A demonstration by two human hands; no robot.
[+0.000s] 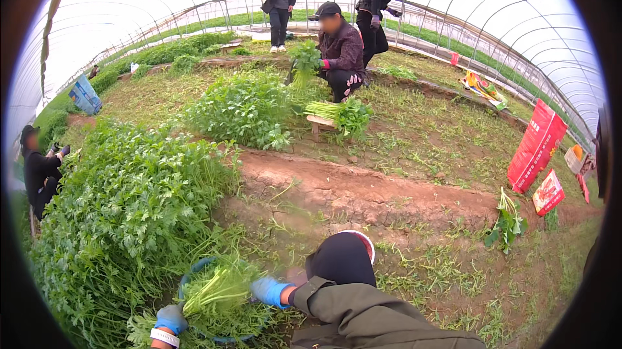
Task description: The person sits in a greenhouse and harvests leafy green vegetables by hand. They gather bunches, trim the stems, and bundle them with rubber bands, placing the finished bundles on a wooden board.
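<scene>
My left hand (171, 319), in a blue and grey glove with a white band at the wrist, is closed around the stem ends of a bunch of leafy greens (214, 293). The bunch lies over a round blue-rimmed container (197, 265), largely hidden by foliage. On the bunch's right side is my right hand (272, 291), in a blue glove; it is blurred, and its fingers' hold is unclear. Tall uncut greens (131, 203) stand just beyond and to the left of both hands.
A person (337, 52) squats ahead holding greens, behind a small wooden stool (320, 121) bearing a bundle. Another person (41, 169) works at far left; two more stand behind. A raised soil ridge (340, 183) crosses ahead. Red sacks (537, 147) stand at right.
</scene>
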